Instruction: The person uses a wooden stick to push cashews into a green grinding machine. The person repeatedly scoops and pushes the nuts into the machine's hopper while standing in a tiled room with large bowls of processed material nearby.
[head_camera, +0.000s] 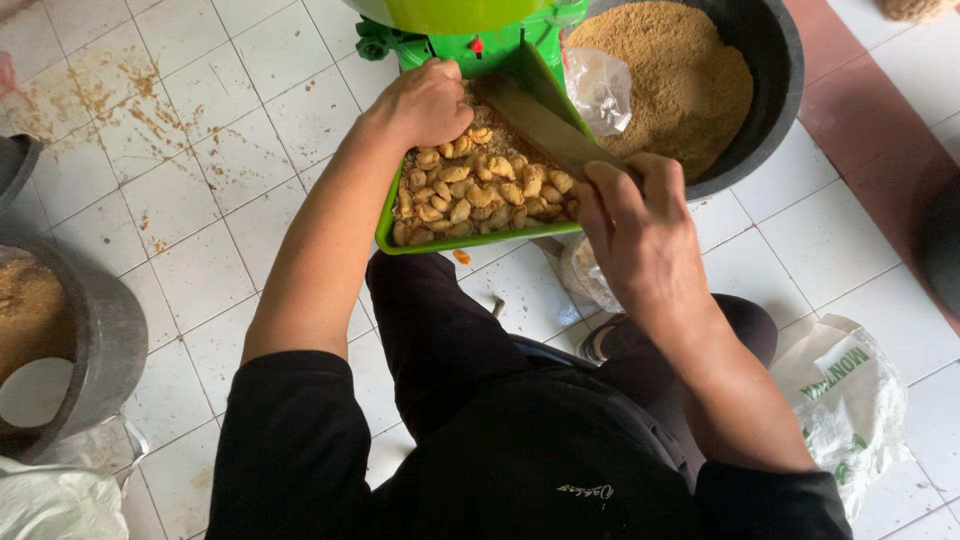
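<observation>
A green tray (470, 241) juts from a green machine (450, 30) and holds several tan nut-like pieces (480, 195). My left hand (425, 105) rests curled at the tray's far end, its fingers in the pieces near the machine's opening. My right hand (630, 225) grips the near end of a flat brownish stick (540, 125) that lies slanted over the tray's right side toward the machine. A clear plastic bag (600, 85) hangs beside the machine.
A black tub (775, 75) of brown ground meal sits at the upper right. A grey bucket (105, 340) stands at the left, white sacks (845, 400) lie at right and lower left. The white tile floor (200, 170) carries brown crumbs.
</observation>
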